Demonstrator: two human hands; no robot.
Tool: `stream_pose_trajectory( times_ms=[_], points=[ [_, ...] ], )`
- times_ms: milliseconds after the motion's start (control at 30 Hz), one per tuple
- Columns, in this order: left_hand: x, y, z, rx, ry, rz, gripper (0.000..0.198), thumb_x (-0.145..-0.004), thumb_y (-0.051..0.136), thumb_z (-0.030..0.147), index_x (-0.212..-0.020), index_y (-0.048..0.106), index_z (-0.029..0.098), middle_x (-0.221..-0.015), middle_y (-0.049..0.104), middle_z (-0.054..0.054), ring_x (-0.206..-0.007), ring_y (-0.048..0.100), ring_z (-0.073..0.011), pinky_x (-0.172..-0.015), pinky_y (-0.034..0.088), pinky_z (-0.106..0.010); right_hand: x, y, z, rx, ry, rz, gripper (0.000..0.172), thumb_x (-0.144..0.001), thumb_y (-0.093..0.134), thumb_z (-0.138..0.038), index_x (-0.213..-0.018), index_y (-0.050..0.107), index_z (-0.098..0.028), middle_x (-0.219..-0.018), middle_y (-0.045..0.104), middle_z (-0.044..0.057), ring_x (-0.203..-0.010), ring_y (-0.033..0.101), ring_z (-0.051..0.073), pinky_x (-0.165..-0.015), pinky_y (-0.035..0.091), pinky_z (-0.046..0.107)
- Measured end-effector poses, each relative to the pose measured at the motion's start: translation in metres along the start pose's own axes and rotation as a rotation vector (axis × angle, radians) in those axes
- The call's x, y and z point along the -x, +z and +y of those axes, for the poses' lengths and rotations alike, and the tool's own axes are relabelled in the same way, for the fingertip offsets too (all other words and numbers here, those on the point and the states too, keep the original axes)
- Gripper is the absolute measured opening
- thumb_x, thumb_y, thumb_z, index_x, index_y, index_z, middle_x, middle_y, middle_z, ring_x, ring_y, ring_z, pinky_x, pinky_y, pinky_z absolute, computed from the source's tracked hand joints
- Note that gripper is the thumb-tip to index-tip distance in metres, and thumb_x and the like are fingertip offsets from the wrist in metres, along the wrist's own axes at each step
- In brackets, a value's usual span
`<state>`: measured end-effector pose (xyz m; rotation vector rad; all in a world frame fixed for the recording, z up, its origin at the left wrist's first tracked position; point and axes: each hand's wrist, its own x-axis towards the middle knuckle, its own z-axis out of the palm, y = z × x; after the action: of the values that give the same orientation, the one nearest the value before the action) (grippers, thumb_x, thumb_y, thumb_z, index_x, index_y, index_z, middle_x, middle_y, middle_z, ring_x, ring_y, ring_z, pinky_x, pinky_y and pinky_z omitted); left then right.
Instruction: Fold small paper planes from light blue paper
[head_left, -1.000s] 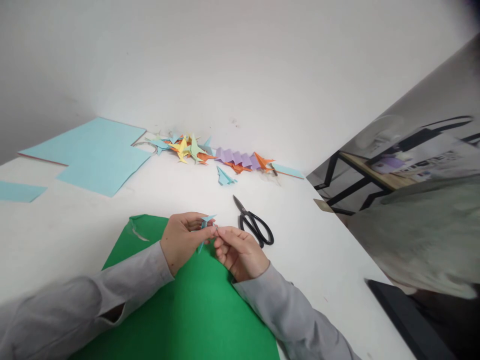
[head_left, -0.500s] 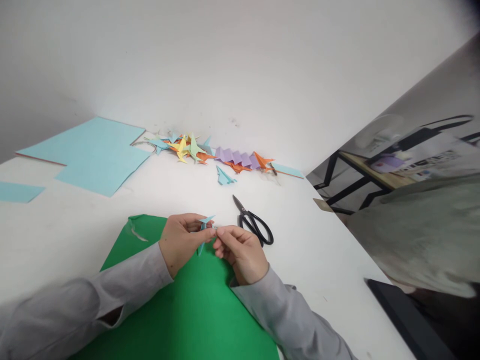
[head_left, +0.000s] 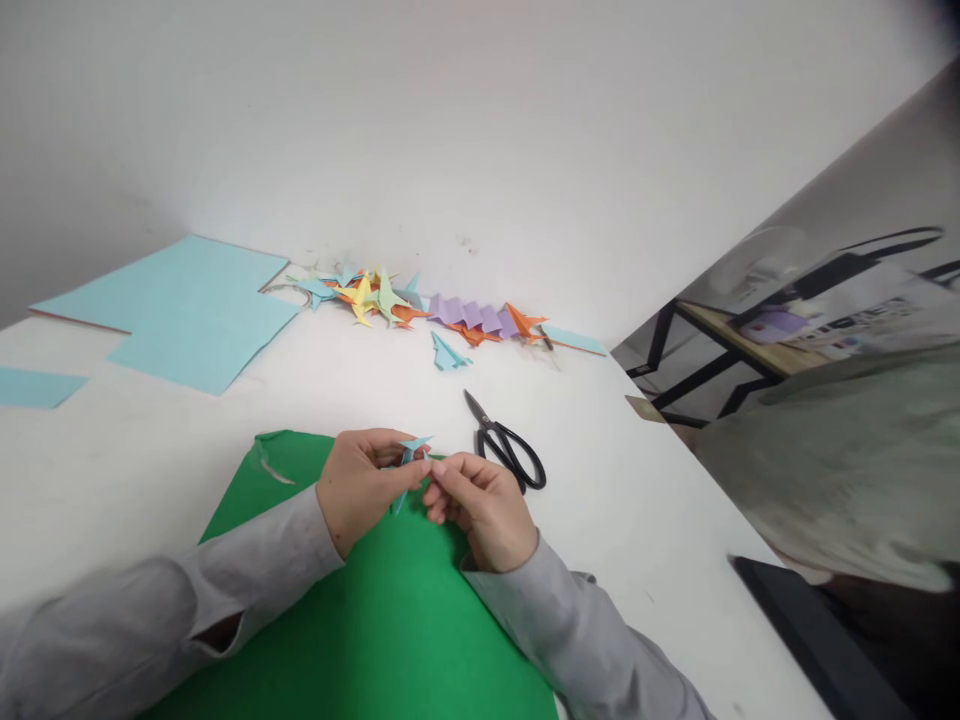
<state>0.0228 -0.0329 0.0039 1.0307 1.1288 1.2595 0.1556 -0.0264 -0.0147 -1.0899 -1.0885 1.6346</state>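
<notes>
Both hands meet over a green paper sheet (head_left: pixel 360 620) on the white table (head_left: pixel 112 470). My left hand (head_left: pixel 364 485) and my right hand (head_left: pixel 480 505) each pinch a small folded light-blue paper figure (head_left: pixel 411 447) between thumb and fingers. One pointed tip of the figure sticks up above the fingers and another pokes down below them. Most of its body is hidden by my fingers.
Black scissors (head_left: pixel 506 450) lie just right of my hands. A row of folded coloured paper figures (head_left: pixel 390 297) and a purple pleated strip (head_left: pixel 474 316) sit by the wall. Light-blue sheets (head_left: pixel 187 305) lie at the far left. The table edge drops off at right.
My right hand has shifted slightly left and curled closer against the left hand. The blue figure stays pinched between both hands.
</notes>
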Motion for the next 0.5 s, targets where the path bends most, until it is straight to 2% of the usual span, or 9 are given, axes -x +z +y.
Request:
stream_pose_trajectory(
  times_ms=[167, 500],
  points=[
    [-0.0017, 0.0005, 0.0002, 0.03, -0.055, 0.066, 0.009, -0.053, 0.069, 0.014, -0.061, 0.065, 0.013, -0.055, 0.063, 0.001, -0.052, 0.055, -0.0102, -0.053, 0.045, -0.021, 0.0025, 0.0027, -0.0017, -0.016, -0.001, -0.014, 0.028, -0.063, 0.07, -0.04, -0.06, 0.063, -0.013, -0.05, 0.063, 0.0, -0.04, 0.053, 0.006, -0.04, 0.038, 0.016],
    [-0.0028, 0.0003, 0.0018, 0.058, -0.077, 0.072, 0.009, -0.052, 0.069, 0.014, -0.059, 0.064, 0.012, -0.049, 0.058, 0.004, -0.048, 0.051, -0.0071, -0.048, 0.043, -0.018, 0.0025, 0.0048, -0.0058, -0.057, 0.074, -0.031, 0.03, -0.058, 0.072, -0.041, -0.059, 0.064, -0.012, -0.048, 0.063, 0.001, -0.036, 0.053, 0.007, -0.038, 0.037, 0.017]
  ],
)
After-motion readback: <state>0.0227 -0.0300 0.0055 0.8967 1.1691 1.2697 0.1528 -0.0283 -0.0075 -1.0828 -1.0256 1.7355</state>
